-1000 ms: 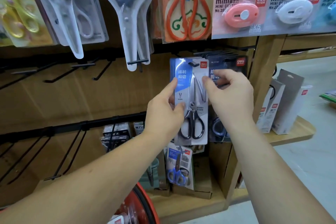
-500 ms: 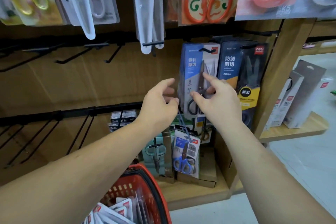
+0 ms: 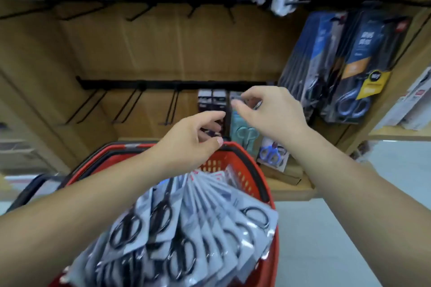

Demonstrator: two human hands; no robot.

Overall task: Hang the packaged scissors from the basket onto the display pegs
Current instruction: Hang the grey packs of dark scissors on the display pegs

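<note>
A red basket stands below me, filled with several packaged scissors with black handles, fanned out in grey-blue cards. My left hand hovers above the basket's far rim, fingers loosely curled and holding nothing. My right hand is a little higher and to the right, also empty with relaxed fingers. The hung pack of scissors sits on a peg at the upper right, beside a darker pack. The frame is blurred.
Empty black pegs line the lower rail at the left, and more pegs run along the upper rail. Small boxed scissors stand on the wooden shelf behind the basket. White boxes lie at the far right.
Both hands let go of the pack now hanging on its peg and dropped toward the basket. My view tilted down, bringing the basket's packs into sight.
</note>
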